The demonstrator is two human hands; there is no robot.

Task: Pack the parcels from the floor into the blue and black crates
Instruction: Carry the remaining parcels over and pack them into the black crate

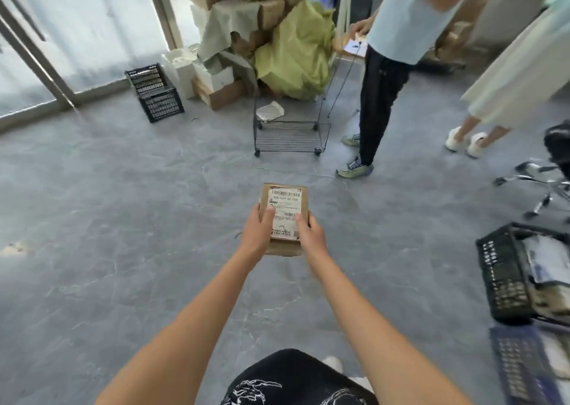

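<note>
Both hands, left (257,232) and right (310,235), gripped the small labelled parcel (285,213) by its sides above the grey floor (123,219), and it looked best carried level to the black crate (505,281) or blue crate (521,367) at right, past the wire cart (291,136).

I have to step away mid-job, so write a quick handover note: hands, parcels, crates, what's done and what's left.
Left hand and right hand both grip one brown labelled parcel, held out over the floor.
Black crate at the right already holds parcels; the blue crate sits just nearer, contents barely visible.
A second black crate lies tipped by the window.
Left: carry this parcel to a crate on the right and set it in.
</note>
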